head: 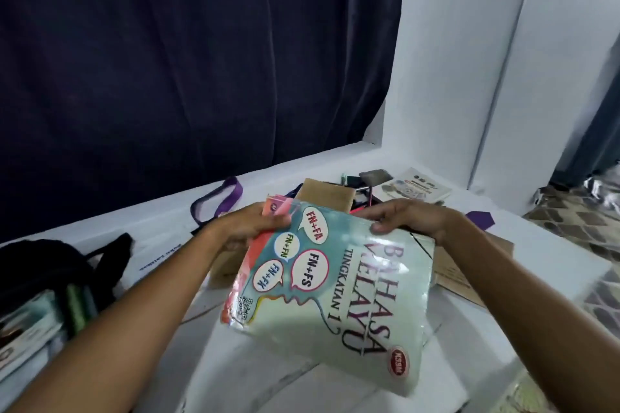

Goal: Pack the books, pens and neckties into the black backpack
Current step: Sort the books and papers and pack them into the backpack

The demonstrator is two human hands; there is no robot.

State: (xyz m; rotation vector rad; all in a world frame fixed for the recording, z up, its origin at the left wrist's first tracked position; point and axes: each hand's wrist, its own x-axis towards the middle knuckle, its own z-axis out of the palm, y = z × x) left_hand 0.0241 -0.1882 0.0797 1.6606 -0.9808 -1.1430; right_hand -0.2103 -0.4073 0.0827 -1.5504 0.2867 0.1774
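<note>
Both forearms reach in from the lower corners and meet at a pale green book point(339, 281), held up over the white bench point(335, 385) and tilted so its bottom corner dips toward the camera. Left hand point(248, 228) grips the book's far left corner, fingers curled round the edge together with a pink booklet point(278, 208) tucked behind it. Right hand point(406, 221) pinches the far right edge, thumb on the cover and fingers behind. Below and in front of the book the bench has open white space; to its right the bench edge drops off to a patterned floor point(570, 231).

On the cover, read sideways, large purple letters spell "BAHASA MELAYU" with "TINGKATAN 1" beside them. Speech bubbles carry "FN+FA", "FN+FN", "FN+FS" and "FN+FK", a QR code sits at the lower left corner, and a red oval badge near the bottom is too small to read surely.

At the left edge lies the black backpack point(43, 271), its mouth open, with book edges point(30, 335) showing inside. Behind the held book lie brown cardboard sheets point(328, 194), a purple necktie point(218, 201) looped on the bench, another purple tip point(481, 219) right of the wrist, a small white booklet point(416, 189) and dark small items too blurred to name. A dark blue curtain point(201, 53) hangs behind; a white wall point(446, 60) stands at right.
</note>
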